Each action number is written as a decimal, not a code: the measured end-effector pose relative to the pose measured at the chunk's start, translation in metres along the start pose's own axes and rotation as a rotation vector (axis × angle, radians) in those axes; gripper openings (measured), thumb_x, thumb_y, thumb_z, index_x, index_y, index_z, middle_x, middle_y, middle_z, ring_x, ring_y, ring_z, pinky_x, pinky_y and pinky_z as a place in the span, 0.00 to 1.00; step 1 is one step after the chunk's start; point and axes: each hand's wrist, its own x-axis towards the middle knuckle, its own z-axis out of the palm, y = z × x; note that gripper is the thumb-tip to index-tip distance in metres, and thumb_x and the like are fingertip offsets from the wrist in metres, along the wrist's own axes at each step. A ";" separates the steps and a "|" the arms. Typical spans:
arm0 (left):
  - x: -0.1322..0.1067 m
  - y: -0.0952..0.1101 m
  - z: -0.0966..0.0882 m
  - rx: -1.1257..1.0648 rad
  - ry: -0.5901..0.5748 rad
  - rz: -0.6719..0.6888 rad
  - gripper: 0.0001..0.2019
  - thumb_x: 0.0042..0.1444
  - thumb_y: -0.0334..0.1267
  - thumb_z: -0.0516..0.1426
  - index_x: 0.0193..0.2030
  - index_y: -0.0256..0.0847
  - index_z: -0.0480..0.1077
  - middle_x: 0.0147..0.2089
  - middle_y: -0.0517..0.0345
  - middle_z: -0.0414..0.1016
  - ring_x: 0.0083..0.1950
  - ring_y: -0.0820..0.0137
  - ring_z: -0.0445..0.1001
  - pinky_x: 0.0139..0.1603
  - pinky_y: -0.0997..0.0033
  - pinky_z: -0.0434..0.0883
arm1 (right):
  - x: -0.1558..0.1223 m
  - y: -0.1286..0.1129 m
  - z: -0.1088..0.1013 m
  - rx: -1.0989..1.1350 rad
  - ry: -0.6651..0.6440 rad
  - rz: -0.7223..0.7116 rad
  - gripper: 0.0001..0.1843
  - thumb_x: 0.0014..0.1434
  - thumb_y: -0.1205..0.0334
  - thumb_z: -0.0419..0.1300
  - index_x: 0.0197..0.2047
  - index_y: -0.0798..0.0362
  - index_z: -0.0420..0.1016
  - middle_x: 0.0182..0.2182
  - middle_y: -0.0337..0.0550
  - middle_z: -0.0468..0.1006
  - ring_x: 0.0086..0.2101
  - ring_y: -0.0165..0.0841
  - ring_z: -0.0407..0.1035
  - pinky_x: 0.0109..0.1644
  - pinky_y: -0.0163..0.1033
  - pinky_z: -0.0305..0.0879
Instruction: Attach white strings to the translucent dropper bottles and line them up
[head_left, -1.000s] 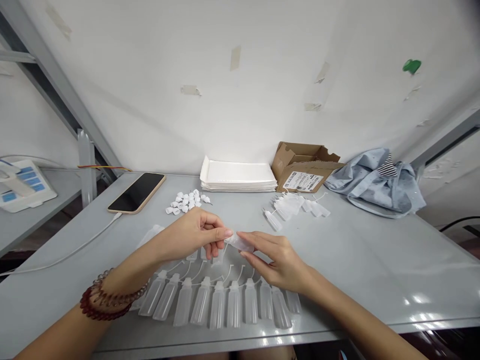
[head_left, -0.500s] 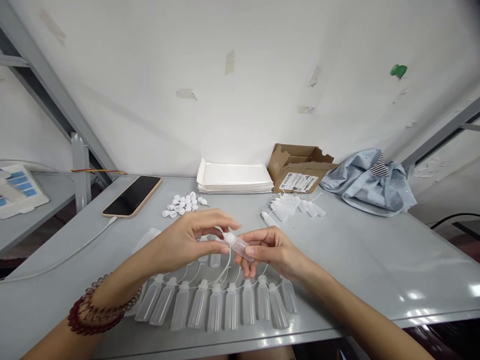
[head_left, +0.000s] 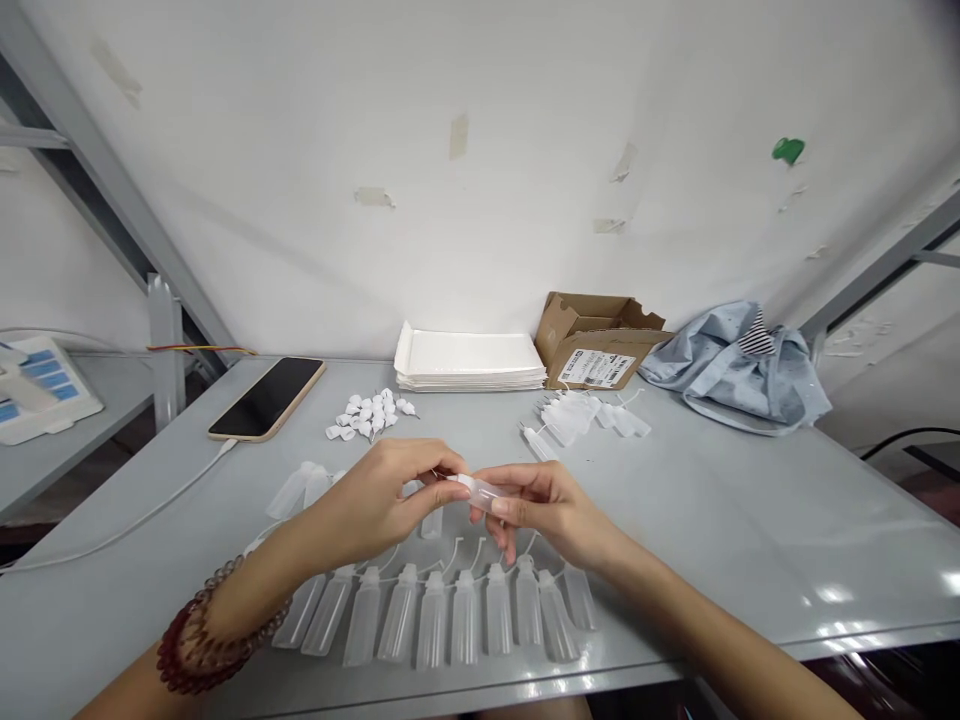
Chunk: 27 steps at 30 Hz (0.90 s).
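A small translucent plastic bottle (head_left: 480, 490) is held above the grey table (head_left: 735, 520) between both hands. My right hand (head_left: 544, 505) grips its body with closed fingers. My left hand (head_left: 390, 495) pinches the white cap end at the bottle's left tip. Below the hands lies a row of several capped translucent bottles (head_left: 442, 615) side by side, near the table's front edge. A heap of small white caps (head_left: 371, 412) lies further back, left of centre. Another cluster of small bottles (head_left: 581, 415) lies back right.
A phone (head_left: 268, 398) on a white cable lies at the back left. A stack of white trays (head_left: 469, 360), an open cardboard box (head_left: 596, 340) and a crumpled blue cloth (head_left: 739, 365) line the wall. Two loose bottles (head_left: 300, 487) lie left of my hands.
My left fingers have closed down onto the bottle's cap end. The bottle sits a little flatter between the hands, and the view has shifted slightly.
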 end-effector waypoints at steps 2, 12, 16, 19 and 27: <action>-0.001 0.000 0.002 0.074 0.046 0.098 0.10 0.62 0.39 0.51 0.38 0.41 0.73 0.32 0.59 0.75 0.32 0.72 0.69 0.35 0.73 0.65 | 0.002 0.000 -0.005 0.115 -0.055 0.062 0.15 0.54 0.58 0.63 0.42 0.58 0.78 0.30 0.42 0.75 0.21 0.23 0.65 0.21 0.28 0.64; 0.006 -0.001 0.002 -0.197 0.081 -0.284 0.14 0.58 0.46 0.52 0.27 0.40 0.67 0.21 0.64 0.66 0.22 0.75 0.65 0.23 0.77 0.64 | -0.002 0.011 0.003 -0.940 0.314 -0.635 0.16 0.61 0.68 0.54 0.53 0.52 0.67 0.37 0.47 0.77 0.34 0.33 0.72 0.39 0.39 0.72; 0.006 -0.001 0.004 -0.326 -0.058 -0.378 0.14 0.57 0.45 0.53 0.25 0.40 0.64 0.18 0.67 0.62 0.18 0.76 0.63 0.19 0.78 0.62 | 0.000 0.015 0.002 -1.314 0.300 -0.903 0.22 0.61 0.74 0.50 0.58 0.56 0.58 0.40 0.54 0.76 0.41 0.37 0.72 0.41 0.41 0.73; 0.006 0.000 0.002 -0.390 -0.149 -0.370 0.14 0.57 0.45 0.53 0.25 0.39 0.64 0.19 0.67 0.63 0.19 0.76 0.63 0.21 0.77 0.63 | 0.001 0.015 0.002 -1.379 0.274 -0.956 0.22 0.61 0.75 0.49 0.59 0.59 0.56 0.39 0.54 0.75 0.39 0.37 0.71 0.40 0.40 0.73; 0.003 0.002 0.003 -0.050 -0.097 -0.170 0.16 0.61 0.45 0.50 0.28 0.39 0.69 0.23 0.63 0.68 0.26 0.74 0.66 0.27 0.76 0.62 | -0.003 0.005 0.001 -0.901 0.181 -0.527 0.13 0.64 0.65 0.51 0.49 0.57 0.69 0.27 0.43 0.73 0.24 0.28 0.67 0.27 0.33 0.66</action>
